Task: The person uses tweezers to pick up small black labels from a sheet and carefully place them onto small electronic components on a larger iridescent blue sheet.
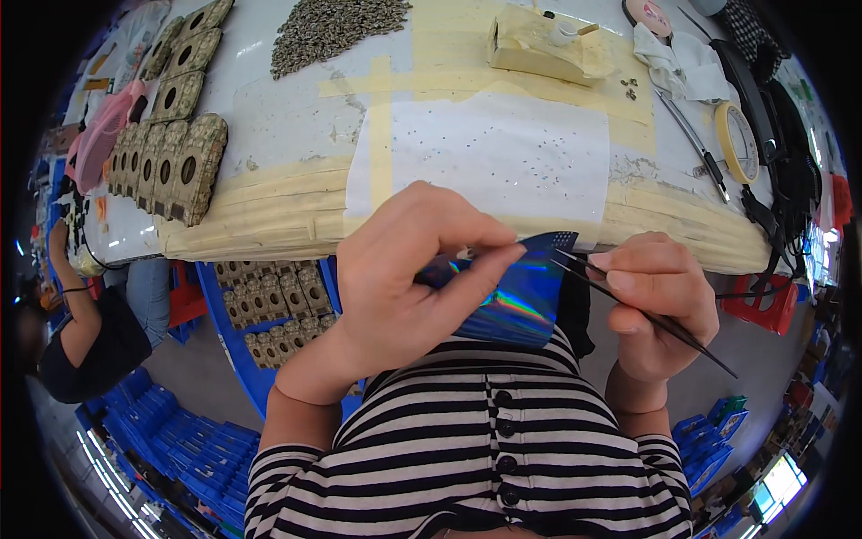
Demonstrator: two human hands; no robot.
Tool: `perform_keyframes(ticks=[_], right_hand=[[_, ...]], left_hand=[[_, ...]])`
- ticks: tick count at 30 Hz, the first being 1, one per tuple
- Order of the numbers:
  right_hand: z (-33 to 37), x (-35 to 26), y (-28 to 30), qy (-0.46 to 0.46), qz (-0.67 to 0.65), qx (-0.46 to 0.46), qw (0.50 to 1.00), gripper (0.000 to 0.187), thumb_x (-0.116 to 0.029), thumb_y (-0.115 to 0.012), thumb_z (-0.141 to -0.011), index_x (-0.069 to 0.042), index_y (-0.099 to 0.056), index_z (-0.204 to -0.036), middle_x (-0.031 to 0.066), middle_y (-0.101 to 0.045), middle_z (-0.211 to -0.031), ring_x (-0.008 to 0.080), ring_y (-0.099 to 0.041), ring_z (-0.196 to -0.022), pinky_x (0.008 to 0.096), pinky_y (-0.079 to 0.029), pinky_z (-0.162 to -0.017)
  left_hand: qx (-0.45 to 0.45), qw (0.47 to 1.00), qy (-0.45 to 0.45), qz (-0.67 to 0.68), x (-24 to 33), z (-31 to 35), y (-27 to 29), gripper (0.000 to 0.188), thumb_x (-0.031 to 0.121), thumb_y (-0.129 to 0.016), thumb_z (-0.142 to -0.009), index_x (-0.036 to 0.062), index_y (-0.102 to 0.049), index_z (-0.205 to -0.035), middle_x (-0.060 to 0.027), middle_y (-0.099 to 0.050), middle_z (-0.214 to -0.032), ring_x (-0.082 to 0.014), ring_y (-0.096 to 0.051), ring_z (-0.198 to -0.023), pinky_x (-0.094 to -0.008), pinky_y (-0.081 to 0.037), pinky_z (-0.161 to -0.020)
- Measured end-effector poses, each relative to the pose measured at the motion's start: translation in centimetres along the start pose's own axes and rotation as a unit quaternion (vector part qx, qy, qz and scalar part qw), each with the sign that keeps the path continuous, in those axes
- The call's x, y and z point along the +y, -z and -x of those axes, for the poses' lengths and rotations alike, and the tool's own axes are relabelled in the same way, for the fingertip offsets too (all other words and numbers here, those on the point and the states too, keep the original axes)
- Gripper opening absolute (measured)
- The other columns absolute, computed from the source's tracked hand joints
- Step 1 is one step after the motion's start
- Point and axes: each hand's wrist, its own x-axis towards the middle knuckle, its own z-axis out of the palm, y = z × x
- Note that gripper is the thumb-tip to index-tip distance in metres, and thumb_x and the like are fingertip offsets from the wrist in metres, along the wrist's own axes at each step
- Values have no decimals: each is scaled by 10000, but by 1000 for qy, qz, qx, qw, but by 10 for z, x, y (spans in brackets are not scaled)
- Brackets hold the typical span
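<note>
My left hand (413, 278) pinches a shiny blue holographic sheet (516, 310) near its upper edge, between thumb and forefinger. The sheet curves down in front of my striped shirt, and rows of tiny dots mark its upper right corner. Dark pointed tweezers (660, 319) are gripped in my right hand (660, 296), with their tips at that dotted corner. Whether the tips touch the sheet, I cannot tell. Just beyond both hands, a white paper (485, 166) taped to the table carries many tiny scattered glittering pieces.
Several camouflage-patterned parts with round holes (166, 171) stand at the left. A heap of small grey-brown pieces (337, 31) lies far back, near a taped box (539, 49). Tape roll (738, 144) and pen (696, 144) lie right. Another person (90, 323) sits at the left.
</note>
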Motion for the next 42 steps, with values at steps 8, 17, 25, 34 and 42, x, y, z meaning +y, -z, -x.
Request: perform_keyframes(ticks=[8, 17, 25, 34, 42], right_hand=[[-9, 0, -5, 49, 48, -39, 997, 246, -163, -806, -718, -66, -700, -918, 76, -717, -912, 281, -665, -880, 357, -529, -791], [-13, 9, -10, 26, 46, -35, 998, 224, -111, -802, -711, -39, -690, -892, 96, -712, -892, 327, -669, -941, 431, -521, -888], [-12, 10, -14, 16, 37, -19, 999, 199, -62, -797, -711, -3, -686, -865, 115, -703, -868, 318, -688, -887, 395, -553, -827], [-18, 6, -15, 20, 64, -31, 997, 189, -45, -795, -703, -2, -684, -850, 108, -703, -865, 293, -683, -863, 384, -557, -816], [-18, 4, -17, 28, 94, -37, 995, 195, -50, -798, -690, -16, -683, -844, 100, -698, -854, 284, -679, -852, 384, -557, -812]], left_hand=[[2, 919, 253, 303, 6, -6, 1, 154, -13, -631, -893, -49, -622, -1042, -76, -664, -952, -76, -622, -848, -214, -514, -735], [25, 905, 257, 338, 9, -10, -1, 160, -3, -625, -902, -52, -628, -1054, -86, -679, -955, -90, -631, -852, -213, -517, -755], [-9, 899, 268, 346, 4, -7, 3, 180, 4, -641, -895, -60, -622, -1062, -95, -680, -971, -98, -627, -886, -229, -518, -779], [-4, 895, 284, 343, 5, -8, 4, 158, 11, -645, -892, -57, -629, -1034, -89, -682, -942, -95, -626, -860, -232, -518, -771], [-4, 894, 289, 343, 6, -8, 5, 161, 3, -656, -880, -55, -631, -1028, -84, -681, -943, -93, -627, -856, -231, -519, -774]])
